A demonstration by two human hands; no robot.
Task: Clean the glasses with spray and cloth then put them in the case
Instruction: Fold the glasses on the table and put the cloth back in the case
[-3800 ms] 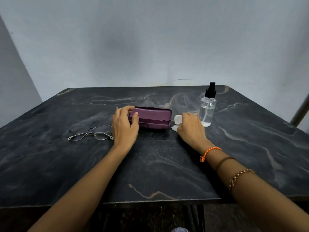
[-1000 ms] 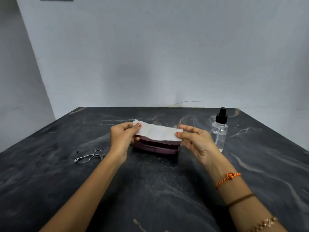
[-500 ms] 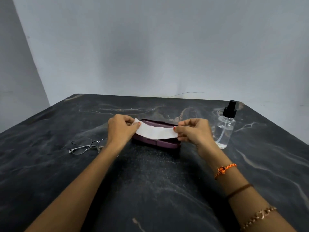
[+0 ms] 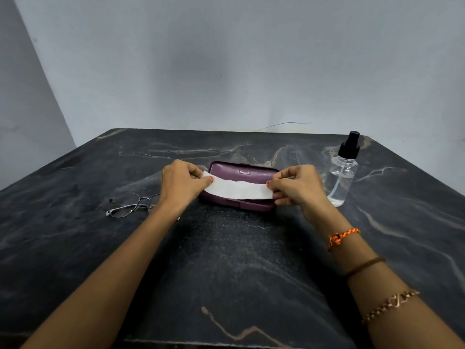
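hands stretching cloth, seemingly above case

cloth: picked off table, now stretched flat | held by both hands

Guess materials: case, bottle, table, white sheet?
Case: purple hard shell, likely plastic, with a satin sheen and a moulded seam. Bottle: clear plastic or glass, I cannot tell which, with a matte black pump top. Table: dark stone or a stone-look laminate, pale veins, dull gloss. White sheet: thin, matte and limp between both hands; tissue or cloth, unclear.
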